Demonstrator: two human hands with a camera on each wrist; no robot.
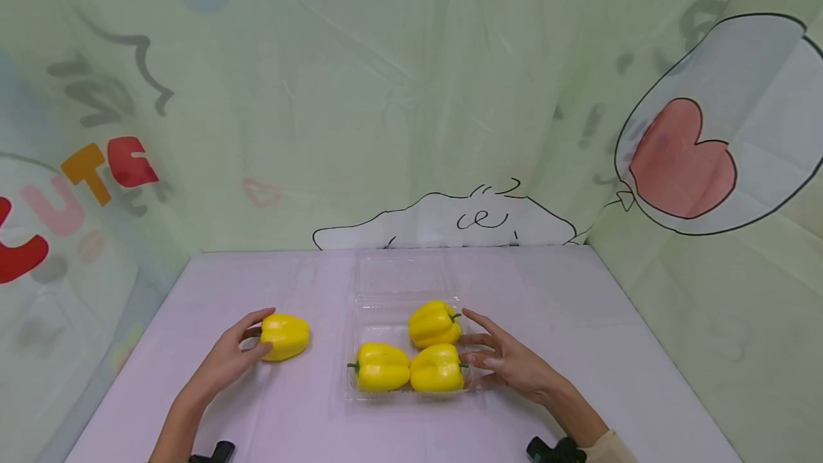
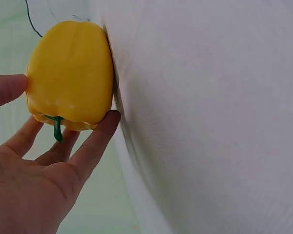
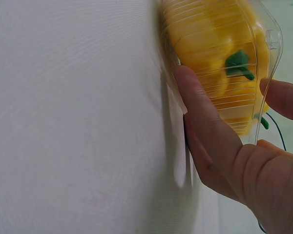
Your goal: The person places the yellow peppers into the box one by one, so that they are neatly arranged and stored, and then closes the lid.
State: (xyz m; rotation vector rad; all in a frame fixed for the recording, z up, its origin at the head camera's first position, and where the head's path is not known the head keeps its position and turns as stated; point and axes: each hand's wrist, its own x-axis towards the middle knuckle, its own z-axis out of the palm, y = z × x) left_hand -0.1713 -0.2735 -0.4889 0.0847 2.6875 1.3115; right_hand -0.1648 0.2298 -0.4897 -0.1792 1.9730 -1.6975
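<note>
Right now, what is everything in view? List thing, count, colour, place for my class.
Backdrop: 1, printed pale green, back and sides
Printed balloon: 1, white with red heart, backdrop's right
Printed CUTE: 1, red, pink, orange, backdrop's left
Table: 1, pale lilac, centre
Container: 1, clear, open, mid-table
Peppers: 3, yellow, inside container
Loose pepper: 1, yellow, left of container
Wrist devices: 2, black, bottom edge
Sleeve: 1, beige, right forearm
Left hand: 1, bare, holding loose pepper
Right hand: 1, bare, at container's right side

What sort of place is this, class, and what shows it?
Probably a small curtained booth for tabletop activities: cartoon-printed sheets hang around a pale-covered table, where a clear plastic box holds three yellow peppers.
</note>
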